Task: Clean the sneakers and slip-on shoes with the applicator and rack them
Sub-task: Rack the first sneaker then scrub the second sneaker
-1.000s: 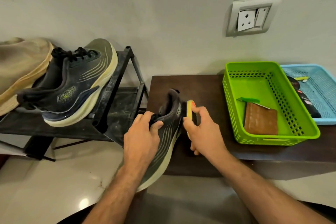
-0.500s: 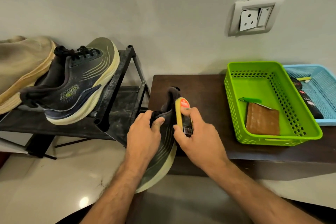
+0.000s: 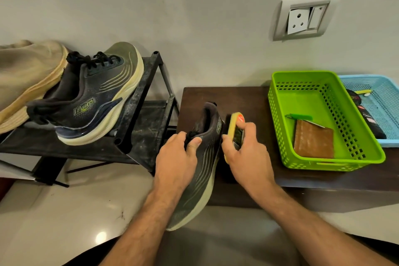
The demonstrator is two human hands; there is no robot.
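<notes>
The right hand, gripping the yellow sponge applicator, has slid toward the heel of the dark mesh sneaker; left hand clamps its collar: wiping continues.

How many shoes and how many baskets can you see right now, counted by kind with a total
Sneakers: 2, one on the rack at, one gripped by the left hand at
Tan slip-on shoes: 1 at, cut off by the frame edge
Baskets: 2, green and blue
Applicators: 1 in the right hand at
Total: 6
</notes>
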